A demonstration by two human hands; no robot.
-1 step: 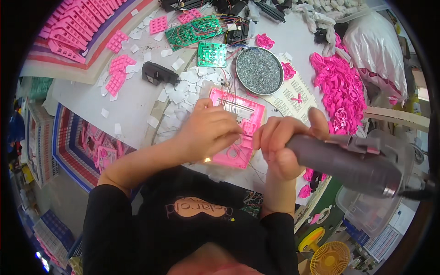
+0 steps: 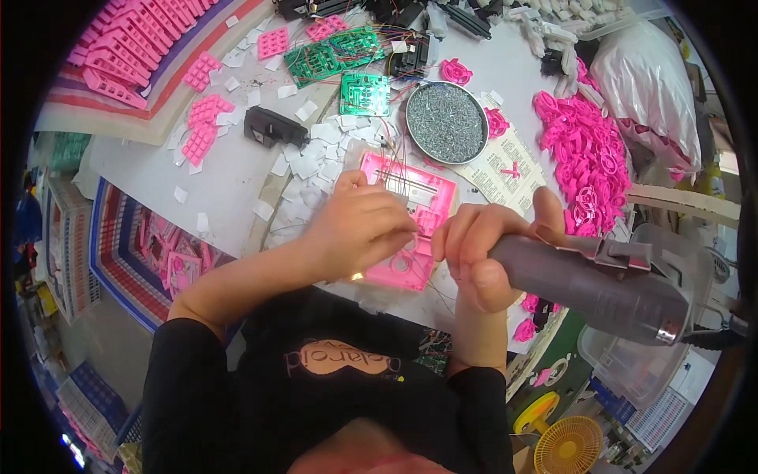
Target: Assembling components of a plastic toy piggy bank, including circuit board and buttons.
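Note:
A pink plastic casing lies in front of me with thin wires and metal rods in it. My left hand rests over its left side, thumb and fingers pinched together near the middle; what they hold, if anything, is hidden. My right hand is wrapped around the front of a grey power screwdriver, held almost level just right of the casing. The driver's tip is hidden behind my fingers. Beyond the casing stands a round tin full of small metal screws.
Green circuit boards, a black plastic part and scattered white paper pieces lie beyond my left hand. Pink parts are heaped at the right beside a white plastic bag. A yellow fan stands below right.
The power screwdriver and my right hand have shifted slightly left, and the driver's rear end has dipped a little. My left hand and the casing stay in place.

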